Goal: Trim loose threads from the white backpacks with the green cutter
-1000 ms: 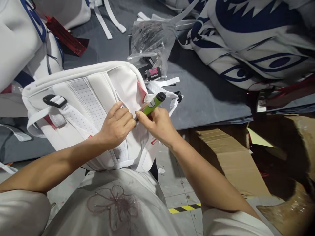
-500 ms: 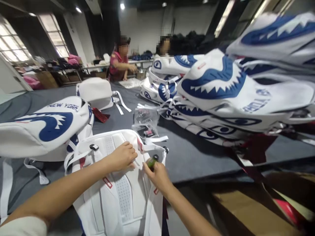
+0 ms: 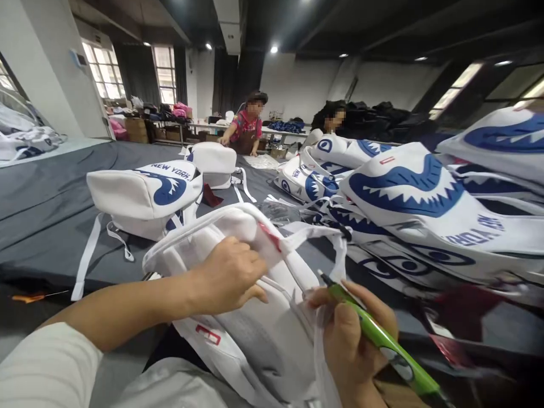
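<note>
A white backpack [image 3: 272,340] stands tilted in front of me, its padded back panel and straps facing me. My left hand [image 3: 233,275] has its fingers curled on the upper part of the back panel, gripping the fabric. In my right hand [image 3: 357,334] is a green pen-shaped tool [image 3: 393,348] with a dark, narrow tip pointing up and left. The tip is just beside the white shoulder strap [image 3: 335,255] at the backpack's right side. Fingers of my right hand also touch the backpack's edge.
White-and-blue shark-mouth backpacks [image 3: 403,192] are piled at the right. Others [image 3: 127,195] stand left on the grey-covered table [image 3: 46,204]. An orange-handled tool [image 3: 29,297] lies at the left edge. A person in a pink top [image 3: 246,130] and another person are across the table.
The view has swung and the backpack has come closer and tilted. My right hand has moved right, and the green tool now shows along most of its length. My left hand stays on the panel.
</note>
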A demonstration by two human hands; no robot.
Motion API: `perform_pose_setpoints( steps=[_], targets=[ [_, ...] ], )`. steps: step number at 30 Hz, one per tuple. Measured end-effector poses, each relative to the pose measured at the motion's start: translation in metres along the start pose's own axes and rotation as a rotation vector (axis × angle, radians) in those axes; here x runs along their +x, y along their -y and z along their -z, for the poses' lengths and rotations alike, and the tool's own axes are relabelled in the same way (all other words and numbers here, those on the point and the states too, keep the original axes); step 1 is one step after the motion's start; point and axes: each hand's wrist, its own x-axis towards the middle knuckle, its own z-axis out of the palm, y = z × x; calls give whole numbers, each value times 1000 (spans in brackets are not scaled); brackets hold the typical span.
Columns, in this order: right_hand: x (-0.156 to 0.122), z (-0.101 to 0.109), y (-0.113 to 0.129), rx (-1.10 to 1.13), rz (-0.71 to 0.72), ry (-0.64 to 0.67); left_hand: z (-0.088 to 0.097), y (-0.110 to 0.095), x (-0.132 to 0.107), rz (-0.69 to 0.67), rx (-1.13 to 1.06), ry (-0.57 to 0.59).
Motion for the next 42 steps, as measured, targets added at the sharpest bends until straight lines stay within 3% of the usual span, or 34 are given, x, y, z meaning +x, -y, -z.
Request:
perform_pose_setpoints(
  steps=[3,6,8,11,14,16,18,21,24,27,31,35,38,42],
  targets=[
    [1,-4,-9,-88,125,147,-23,-7,-15,135,-74,90],
    [-16,-5,-52,-243,281,323,-62,3,-22,107,-51,219],
    [-28,-3,-82,-347,297,315,-76,20,-25,70,-15,245],
    [-39,-5,-101,-418,208,232,-68,47,-26,113,-17,150],
    [-40,-25,-93,-364,290,268,-51,63,-12,223,-64,20],
    [-38,-46,-83,-328,374,290,-51,68,6,254,-107,103],
    [-41,-66,-74,-321,383,269,-61,71,26,238,-125,305],
    [-55,-79,-64,-294,301,231,-83,77,50,236,-42,525],
    [-68,-73,-61,-275,251,283,-101,81,61,253,13,578],
    [-68,-61,-65,-278,239,368,-109,77,59,115,33,533],
    [-57,-49,-66,-213,164,421,-104,67,48,-121,66,438],
    [-56,-44,-64,-130,-64,471,-105,60,47,-98,185,538],
    [-58,-42,-72,-85,-242,468,-115,61,50,-65,203,527],
    [-42,-34,-89,-228,-271,507,-124,64,49,-53,172,460]
  ],
)
